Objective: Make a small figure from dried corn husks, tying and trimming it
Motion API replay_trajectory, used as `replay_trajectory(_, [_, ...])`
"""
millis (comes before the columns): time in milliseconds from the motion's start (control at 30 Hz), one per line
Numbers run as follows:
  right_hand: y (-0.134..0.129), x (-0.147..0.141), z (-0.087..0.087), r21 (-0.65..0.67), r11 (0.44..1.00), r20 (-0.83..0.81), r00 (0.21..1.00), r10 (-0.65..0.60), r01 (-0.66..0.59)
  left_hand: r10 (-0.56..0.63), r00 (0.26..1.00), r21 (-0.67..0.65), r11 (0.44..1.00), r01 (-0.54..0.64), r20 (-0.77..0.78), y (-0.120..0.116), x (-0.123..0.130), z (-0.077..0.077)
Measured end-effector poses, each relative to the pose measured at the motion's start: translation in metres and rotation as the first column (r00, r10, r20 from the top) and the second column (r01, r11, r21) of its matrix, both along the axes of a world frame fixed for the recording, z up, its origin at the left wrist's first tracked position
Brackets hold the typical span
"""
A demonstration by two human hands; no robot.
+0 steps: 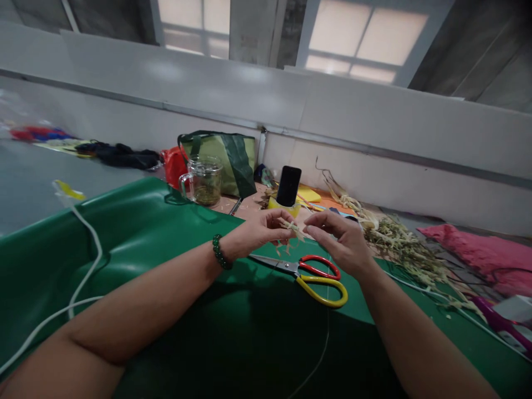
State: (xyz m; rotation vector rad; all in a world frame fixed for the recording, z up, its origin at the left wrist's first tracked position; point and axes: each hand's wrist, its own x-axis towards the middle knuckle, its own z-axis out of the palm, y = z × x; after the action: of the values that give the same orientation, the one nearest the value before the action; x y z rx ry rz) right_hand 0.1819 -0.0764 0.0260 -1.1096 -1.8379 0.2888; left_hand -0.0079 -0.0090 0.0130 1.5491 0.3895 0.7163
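Note:
Between the thumb and fingers of my left hand (276,227) is a small bundle of pale straw strips (294,228), with loose ends hanging below. My right hand (338,235) is just to the right of it, thumb and forefinger brought together in a pinch. What those fingertips hold is too small to make out. A thin pale thread (327,321) hangs from beneath my right hand down over the green sheet (158,227). Scissors (299,269) with one red and one yellow handle lie below my hands, blades pointing left.
Behind my hands a phone (288,185) stands in a yellow holder. A glass mug (206,180) and a green bag (239,158) are at back left. Dried straw (394,241) and pink cloth (482,249) lie right. A white cable (93,238) crosses the sheet's left side.

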Motion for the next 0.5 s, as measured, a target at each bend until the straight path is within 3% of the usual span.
replay_trajectory(167, [0.001, -0.004, 0.004, -0.160, 0.987, 0.115, 0.993, 0.008, 0.011, 0.057, 0.998, 0.015, 0.998, -0.057, -0.005, 0.000, 0.001, 0.001])
replay_trajectory(500, [-0.001, -0.001, 0.013, -0.185, 0.982, 0.155, 0.986, 0.055, -0.025, 0.063, 0.996, 0.079, 0.995, -0.058, -0.070, -0.003, 0.001, 0.004])
